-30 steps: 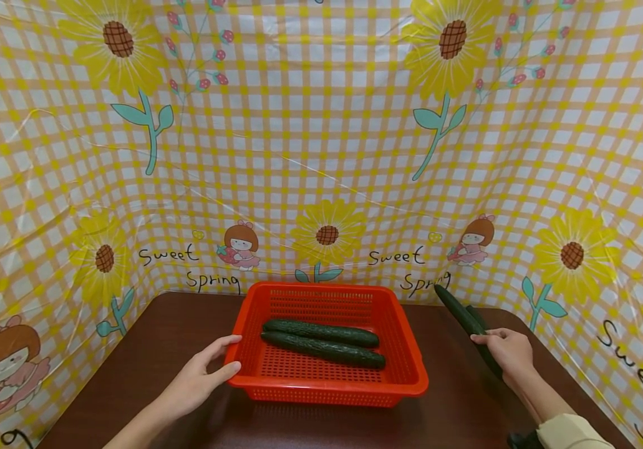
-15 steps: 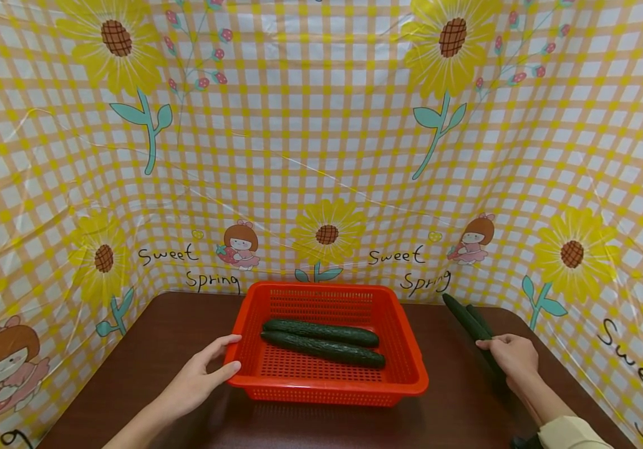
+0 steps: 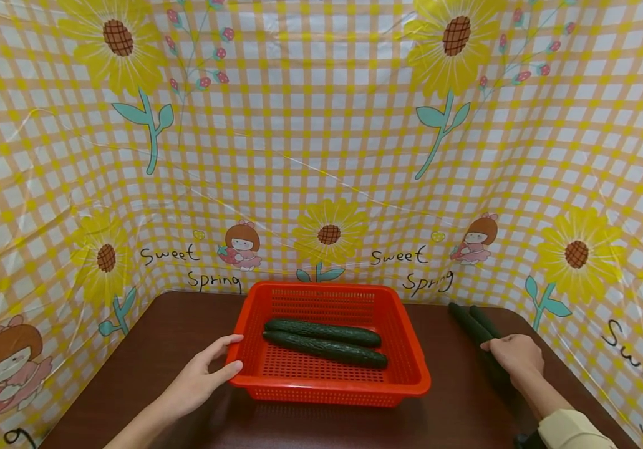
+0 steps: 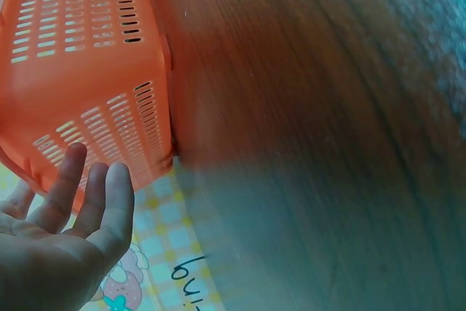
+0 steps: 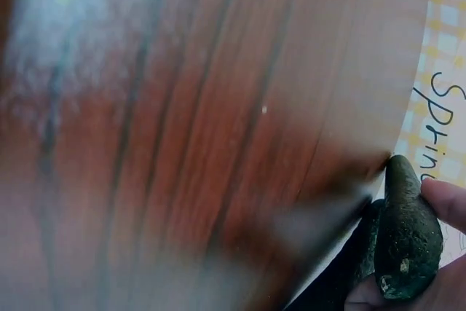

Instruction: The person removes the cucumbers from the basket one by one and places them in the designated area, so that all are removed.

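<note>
Gap right of basket (image 3: 329,383), cucumbers (image 3: 466,323) (two) beyond

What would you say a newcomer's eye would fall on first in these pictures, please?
Probably the bright red basket in the middle of the dark table, with two green cucumbers lying inside and the left hand at its left rim. Next might come the cloth behind it, yellow-checked with big sunflowers. At the table's right, the right hand grips another cucumber beside one more.
</note>
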Demonstrator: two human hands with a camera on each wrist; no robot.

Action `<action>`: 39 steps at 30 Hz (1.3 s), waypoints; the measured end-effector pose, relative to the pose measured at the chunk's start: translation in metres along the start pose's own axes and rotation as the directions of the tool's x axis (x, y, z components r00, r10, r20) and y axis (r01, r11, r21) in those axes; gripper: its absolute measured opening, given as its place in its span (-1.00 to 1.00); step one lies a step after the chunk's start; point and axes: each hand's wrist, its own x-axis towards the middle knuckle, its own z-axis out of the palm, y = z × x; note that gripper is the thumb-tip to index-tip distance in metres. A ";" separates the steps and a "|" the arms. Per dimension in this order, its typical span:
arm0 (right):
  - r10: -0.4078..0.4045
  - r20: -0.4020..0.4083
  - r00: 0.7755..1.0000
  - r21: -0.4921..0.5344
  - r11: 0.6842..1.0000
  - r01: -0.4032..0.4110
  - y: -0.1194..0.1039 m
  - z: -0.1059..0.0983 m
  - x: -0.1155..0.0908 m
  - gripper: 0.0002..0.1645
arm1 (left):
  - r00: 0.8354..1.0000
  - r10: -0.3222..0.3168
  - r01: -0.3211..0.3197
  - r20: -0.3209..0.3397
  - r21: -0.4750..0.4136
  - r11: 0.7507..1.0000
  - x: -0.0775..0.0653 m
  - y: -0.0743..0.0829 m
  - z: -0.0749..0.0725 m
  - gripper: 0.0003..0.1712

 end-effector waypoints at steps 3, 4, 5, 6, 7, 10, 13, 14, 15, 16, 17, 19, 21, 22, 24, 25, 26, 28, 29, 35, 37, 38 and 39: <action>-0.005 0.012 1.000 -0.027 1.000 0.005 0.000 -0.003 0.001 -0.68 | 1.000 0.006 -0.006 0.003 -0.006 1.000 0.000 0.000 0.000 -0.41; -0.002 0.016 1.000 -0.034 0.999 0.003 0.000 -0.004 0.001 -0.67 | 1.000 0.007 -0.007 0.004 -0.007 1.000 0.000 0.000 0.000 -0.41; 0.002 0.021 1.000 -0.042 0.999 -0.001 0.000 -0.004 0.001 -0.66 | 1.000 0.007 -0.007 0.004 -0.006 1.000 0.000 0.000 0.000 -0.41; 0.006 0.025 1.000 -0.050 0.999 -0.005 0.000 -0.003 0.001 -0.64 | 1.000 0.007 -0.007 0.003 -0.004 1.000 0.000 0.000 0.000 -0.41; 0.004 0.029 1.000 -0.060 0.998 -0.002 0.001 -0.003 0.000 -0.60 | 1.000 0.007 -0.007 0.001 -0.002 1.000 0.000 0.000 0.000 -0.41; -0.007 0.039 0.999 -0.087 0.996 0.010 0.003 -0.001 0.000 -0.50 | 1.000 0.003 -0.003 -0.002 0.008 1.000 0.000 0.000 -0.001 -0.41; -0.039 0.037 0.999 -0.113 0.993 0.043 0.007 0.001 0.003 -0.48 | 1.000 0.001 -0.001 -0.004 0.015 1.000 0.001 -0.001 -0.001 -0.42; -0.045 0.037 0.998 -0.122 0.991 0.049 0.009 0.002 0.005 -0.48 | 1.000 0.001 0.000 -0.003 0.017 1.000 0.001 -0.001 -0.001 -0.42; -0.048 0.039 0.998 -0.130 0.990 0.052 0.010 0.002 0.006 -0.49 | 1.000 0.000 0.000 -0.004 0.017 1.000 0.001 -0.002 -0.001 -0.42; -0.051 0.042 0.998 -0.138 0.989 0.056 0.011 0.003 0.008 -0.51 | 1.000 -0.005 0.005 -0.008 0.018 1.000 0.001 -0.002 0.000 -0.42; -0.061 0.041 0.997 -0.146 0.987 0.066 0.012 0.003 0.009 -0.57 | 1.000 -0.010 0.010 -0.010 0.015 1.000 0.002 -0.002 0.000 -0.42; -0.065 0.045 0.997 -0.157 0.985 0.071 0.012 0.003 0.012 -0.64 | 1.000 -0.026 0.026 -0.017 0.012 1.000 0.002 -0.003 0.000 -0.41; -0.062 0.053 0.997 -0.167 0.984 0.070 0.012 0.002 0.013 -0.47 | 0.999 -0.042 0.042 -0.026 0.013 0.999 0.002 -0.003 0.001 -0.41; -0.060 0.059 0.996 -0.169 0.983 0.069 0.012 0.001 0.013 -0.35 | 0.998 -0.049 0.050 -0.030 0.014 0.999 0.002 -0.003 0.001 -0.41; -0.046 0.071 0.996 -0.170 0.984 0.058 0.012 0.000 0.013 -0.21 | 0.998 -0.056 0.056 -0.031 0.014 0.998 0.001 -0.003 0.001 -0.41; -0.037 0.077 0.996 -0.169 0.984 0.050 0.011 -0.001 0.012 -0.21 | 0.998 -0.056 0.056 -0.030 0.016 0.998 0.001 -0.003 0.001 -0.41; -0.037 0.081 0.996 -0.170 0.984 0.050 0.011 -0.001 0.012 -0.21 | 0.998 -0.055 0.056 -0.031 0.017 0.998 0.001 -0.003 0.002 -0.42; -0.040 0.083 0.996 -0.168 0.984 0.053 0.010 -0.002 0.010 -0.23 | 0.998 -0.055 0.056 -0.030 0.012 0.998 0.001 -0.004 0.002 -0.42; -0.041 0.081 0.996 -0.168 0.984 0.055 0.009 -0.002 0.010 -0.23 | 0.998 -0.056 0.057 -0.029 0.011 0.998 0.001 -0.004 0.002 -0.42; -0.046 0.086 0.995 -0.171 0.983 0.060 0.005 -0.003 0.007 -0.23 | 0.998 -0.057 0.057 -0.019 0.011 0.998 0.001 0.000 -0.001 -0.41; -0.046 0.081 0.996 -0.172 0.983 0.060 0.005 -0.004 0.007 -0.23 | 0.999 -0.046 0.046 -0.012 0.019 0.999 0.001 0.002 -0.002 -0.41; -0.045 0.077 0.996 -0.172 0.983 0.058 0.004 -0.004 0.007 -0.23 | 0.999 -0.041 0.041 -0.008 0.023 0.999 0.001 0.003 -0.003 -0.40; -0.044 0.075 0.996 -0.172 0.983 0.057 0.004 -0.005 0.007 -0.24 | 0.999 -0.035 0.035 -0.004 0.027 0.999 0.001 0.003 -0.003 -0.40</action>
